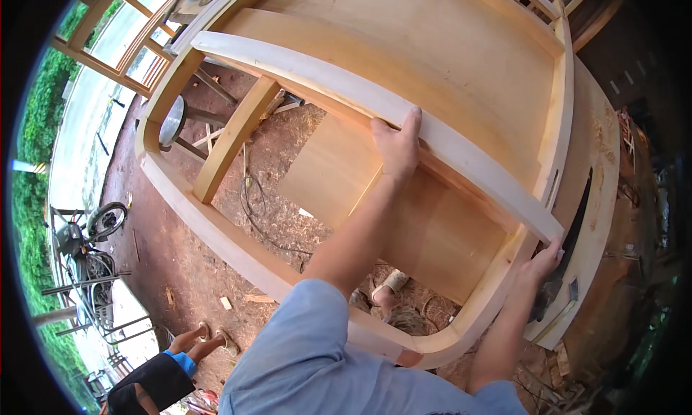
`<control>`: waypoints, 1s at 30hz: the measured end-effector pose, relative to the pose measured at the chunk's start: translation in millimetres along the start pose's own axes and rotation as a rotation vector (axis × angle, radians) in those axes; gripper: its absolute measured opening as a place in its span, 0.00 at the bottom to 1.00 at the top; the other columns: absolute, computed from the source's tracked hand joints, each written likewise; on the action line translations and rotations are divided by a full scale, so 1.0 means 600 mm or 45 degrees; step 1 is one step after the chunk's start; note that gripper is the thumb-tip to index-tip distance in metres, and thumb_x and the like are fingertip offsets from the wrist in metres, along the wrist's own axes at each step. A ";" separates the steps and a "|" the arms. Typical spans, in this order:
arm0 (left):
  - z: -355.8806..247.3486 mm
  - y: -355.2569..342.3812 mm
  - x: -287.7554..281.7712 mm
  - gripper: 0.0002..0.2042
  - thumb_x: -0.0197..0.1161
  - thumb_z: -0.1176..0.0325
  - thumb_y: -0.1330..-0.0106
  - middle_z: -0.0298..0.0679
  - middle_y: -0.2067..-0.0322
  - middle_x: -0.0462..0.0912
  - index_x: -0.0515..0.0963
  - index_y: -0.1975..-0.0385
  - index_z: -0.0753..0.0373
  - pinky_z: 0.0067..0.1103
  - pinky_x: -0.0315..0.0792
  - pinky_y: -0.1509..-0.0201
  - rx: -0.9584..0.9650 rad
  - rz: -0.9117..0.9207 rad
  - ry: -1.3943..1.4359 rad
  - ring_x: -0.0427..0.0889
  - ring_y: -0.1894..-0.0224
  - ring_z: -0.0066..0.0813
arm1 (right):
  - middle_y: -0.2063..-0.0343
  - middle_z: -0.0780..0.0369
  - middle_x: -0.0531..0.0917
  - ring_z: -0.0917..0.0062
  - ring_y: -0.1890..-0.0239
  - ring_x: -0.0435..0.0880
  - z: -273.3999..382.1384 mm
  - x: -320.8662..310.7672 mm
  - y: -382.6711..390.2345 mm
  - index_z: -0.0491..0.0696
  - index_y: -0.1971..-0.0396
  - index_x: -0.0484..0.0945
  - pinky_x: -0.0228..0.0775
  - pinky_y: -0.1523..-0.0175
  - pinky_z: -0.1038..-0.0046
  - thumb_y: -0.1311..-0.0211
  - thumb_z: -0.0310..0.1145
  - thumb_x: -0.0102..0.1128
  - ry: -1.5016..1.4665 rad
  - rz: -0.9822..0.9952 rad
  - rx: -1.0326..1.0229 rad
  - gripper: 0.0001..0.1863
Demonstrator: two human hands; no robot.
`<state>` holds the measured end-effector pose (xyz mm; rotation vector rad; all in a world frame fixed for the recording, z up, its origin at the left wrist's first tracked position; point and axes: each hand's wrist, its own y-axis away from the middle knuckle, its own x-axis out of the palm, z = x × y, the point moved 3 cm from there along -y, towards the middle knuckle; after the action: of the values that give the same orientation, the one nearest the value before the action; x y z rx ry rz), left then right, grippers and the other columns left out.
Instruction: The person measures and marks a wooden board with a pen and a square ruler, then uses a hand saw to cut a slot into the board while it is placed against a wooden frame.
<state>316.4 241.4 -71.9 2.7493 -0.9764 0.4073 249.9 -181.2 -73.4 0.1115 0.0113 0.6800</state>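
Observation:
A large pale wooden frame (238, 253) with rounded corners lies across the view in front of me. Along its far side runs a long, slightly curved wooden rail (317, 73) with a whitish face. My left hand (398, 150) is closed around this rail near its middle, thumb and fingers over the edge. At the rail's right end, my right hand (539, 265) grips the corner where it meets the frame's side; some of its fingers are hidden. A short crosspiece (236, 137) joins the rail to the near side of the frame.
Beyond the rail lies a wide plywood panel (432, 76) with raised edges. A wooden board (587, 271) stands on the right. Underneath are a plywood sheet (328, 170), a cable (252, 210) and wood shavings. A round stool (173, 119), a motorcycle (90, 249) and another person's legs (198, 343) are on the left.

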 end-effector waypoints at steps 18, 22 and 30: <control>0.001 -0.014 0.005 0.21 0.69 0.69 0.39 0.47 0.55 0.79 0.69 0.52 0.75 0.27 0.74 0.46 -0.053 -0.141 0.288 0.79 0.53 0.32 | 0.61 0.61 0.78 0.71 0.57 0.79 0.019 0.011 0.013 0.43 0.61 0.74 0.72 0.49 0.67 0.36 0.37 0.54 -0.032 0.107 0.096 0.12; 0.002 -0.013 0.007 0.19 0.69 0.73 0.39 0.46 0.57 0.79 0.70 0.55 0.74 0.26 0.76 0.49 -0.007 -0.145 0.243 0.80 0.55 0.31 | 0.62 0.61 0.77 0.72 0.57 0.78 0.020 0.006 0.015 0.44 0.62 0.74 0.72 0.50 0.67 0.37 0.37 0.54 -0.054 0.079 0.130 0.12; 0.004 -0.014 0.005 0.17 0.67 0.73 0.39 0.45 0.59 0.80 0.71 0.56 0.75 0.26 0.75 0.51 0.052 -0.128 0.250 0.80 0.56 0.30 | 0.61 0.61 0.76 0.71 0.57 0.77 0.018 0.005 0.012 0.44 0.62 0.74 0.71 0.49 0.67 0.38 0.36 0.54 -0.062 0.063 0.122 0.11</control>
<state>324.6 245.4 -73.7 2.7159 -0.7869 0.6718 248.1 -175.0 -62.1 0.2207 -0.0059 0.7258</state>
